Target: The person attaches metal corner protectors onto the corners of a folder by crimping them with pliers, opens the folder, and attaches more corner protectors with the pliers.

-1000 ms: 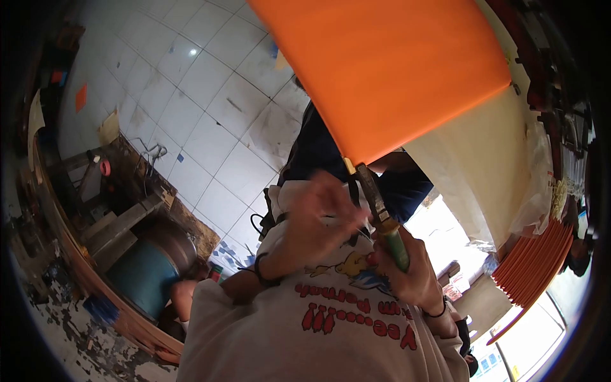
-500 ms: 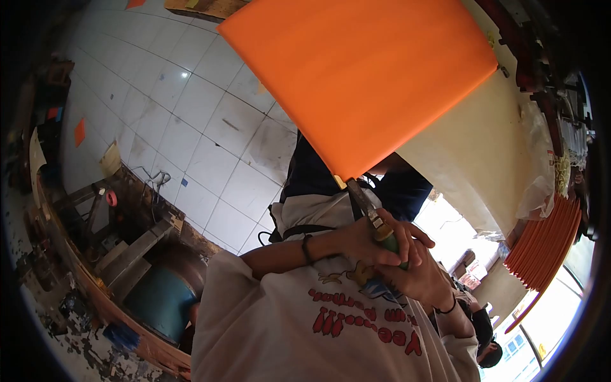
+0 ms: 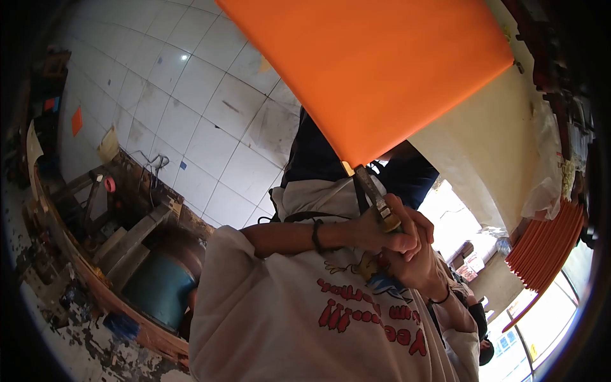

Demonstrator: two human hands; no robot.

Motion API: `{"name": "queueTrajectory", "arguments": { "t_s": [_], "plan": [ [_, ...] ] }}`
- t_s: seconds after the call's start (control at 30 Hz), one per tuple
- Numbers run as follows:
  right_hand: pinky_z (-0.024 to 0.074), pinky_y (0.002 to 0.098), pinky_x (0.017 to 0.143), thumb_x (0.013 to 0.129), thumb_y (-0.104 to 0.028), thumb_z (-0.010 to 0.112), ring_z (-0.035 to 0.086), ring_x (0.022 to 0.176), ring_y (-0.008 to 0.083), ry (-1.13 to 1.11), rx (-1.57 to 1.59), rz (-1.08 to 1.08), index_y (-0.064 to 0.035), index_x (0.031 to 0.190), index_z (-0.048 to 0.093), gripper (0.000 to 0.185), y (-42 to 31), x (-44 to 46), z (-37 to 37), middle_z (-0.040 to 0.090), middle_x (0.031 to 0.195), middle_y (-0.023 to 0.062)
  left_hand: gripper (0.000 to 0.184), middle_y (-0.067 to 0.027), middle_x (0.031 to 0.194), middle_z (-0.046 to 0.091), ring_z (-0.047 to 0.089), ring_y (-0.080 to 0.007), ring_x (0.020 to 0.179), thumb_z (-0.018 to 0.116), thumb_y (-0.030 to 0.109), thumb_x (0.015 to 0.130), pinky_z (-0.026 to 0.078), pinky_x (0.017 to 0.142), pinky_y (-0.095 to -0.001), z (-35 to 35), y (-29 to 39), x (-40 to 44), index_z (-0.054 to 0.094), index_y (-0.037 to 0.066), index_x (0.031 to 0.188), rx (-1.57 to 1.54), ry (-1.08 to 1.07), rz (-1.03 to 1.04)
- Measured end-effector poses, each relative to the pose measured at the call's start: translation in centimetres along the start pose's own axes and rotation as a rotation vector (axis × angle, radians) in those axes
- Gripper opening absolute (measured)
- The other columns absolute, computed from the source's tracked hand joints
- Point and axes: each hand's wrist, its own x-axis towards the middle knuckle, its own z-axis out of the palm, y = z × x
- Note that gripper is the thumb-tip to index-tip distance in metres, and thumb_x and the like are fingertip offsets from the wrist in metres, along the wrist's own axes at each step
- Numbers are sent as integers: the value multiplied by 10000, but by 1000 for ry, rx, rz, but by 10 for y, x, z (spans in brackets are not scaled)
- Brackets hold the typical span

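My left hand (image 3: pixel 372 230) and my right hand (image 3: pixel 417 258) are close together in front of my shirt. Both are closed around the green handle of a hand tool (image 3: pixel 375 198) with a narrow metal blade; the fingers hide most of the handle. The blade points away from me, its tip at the near corner of a large, flat orange panel (image 3: pixel 382 76). A small yellowish patch (image 3: pixel 347 168) shows at that corner, beside the tip. The panel's far part runs out of view.
Under the panel's right side is a pale, cream-coloured surface (image 3: pixel 468 140). A stack of orange sheets (image 3: pixel 547 245) and clear plastic (image 3: pixel 544 172) lie at the right. White floor tiles (image 3: pixel 203 140) spread out at the left, beside machinery with a blue-green drum (image 3: pixel 159 296). Someone dark-haired (image 3: pixel 485 350) shows at lower right.
The orange panel's near corner sits slightly higher and further right in view. My hands and the tool have shifted a little the same way, and less of the green handle shows.
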Motion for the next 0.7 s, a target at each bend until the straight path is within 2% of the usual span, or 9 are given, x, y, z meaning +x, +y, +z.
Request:
{"name": "queueTrajectory", "arguments": {
  "t_s": [0.33, 0.43, 0.53, 0.57, 0.63, 0.67, 0.7],
  "plan": [
    [437, 384, 1013, 780, -50, 620, 525, 1246, 304, -5, -6, -11, -88, 1469, 360, 737, 5, 4, 1, 517, 1328, 197, 163, -107, 694, 674, 631, -224, 930, 652, 56, 805, 512, 810, -360, -2, -6, -4, 665, -15, 659, -67, 37, -45],
    [434, 380, 1016, 798, -60, 627, 522, 1251, 295, -57, 22, 34, -74, 1474, 338, 736, -4, 7, -1, 519, 1326, 193, 144, -103, 752, 695, 633, -226, 934, 662, 57, 805, 514, 835, -370, -9, -4, -2, 665, -5, 675, 52, -58, 37],
    [429, 379, 1017, 828, -66, 632, 524, 1244, 287, -166, 100, 144, -53, 1479, 307, 727, -18, 9, -12, 522, 1323, 185, 282, -57, 683, 682, 640, -260, 969, 689, 246, 839, 457, 963, -421, -12, -6, -4, 629, 35, 662, 72, -62, -18],
    [427, 380, 1018, 840, -66, 633, 526, 1241, 285, -212, 138, 192, -45, 1480, 296, 724, -22, 10, -15, 524, 1323, 182, 225, -64, 742, 692, 634, -255, 982, 718, 221, 820, 466, 948, -410, -13, -7, -5, 649, 26, 732, 45, -79, 8],
    [426, 383, 1015, 860, -55, 625, 539, 1221, 270, -127, 83, -2, -38, 1483, 280, 713, -10, 5, -12, 536, 1304, 176, 206, -78, 858, 712, 624, -246, 1010, 777, 173, 782, 485, 918, -387, -11, -8, -5, 690, 9, 873, -20, -114, 61],
    [425, 384, 1014, 870, -50, 621, 545, 1210, 262, -83, 55, -102, -35, 1485, 271, 707, -6, 4, -11, 542, 1295, 173, 292, -82, 926, 699, 612, -249, 1045, 791, 245, 779, 466, 950, -405, -13, -5, -4, 684, 10, 916, 91, -85, 25],
    [435, 380, 1001, 872, -32, 612, 556, 1195, 256, -106, 121, -5, -29, 1476, 277, 691, -14, 2, -13, 553, 1277, 168, 379, -86, 994, 686, 601, -252, 1080, 804, 318, 776, 447, 983, -424, -14, 6, -3, 677, 12, 960, 202, -52, -12]
  ]
}}
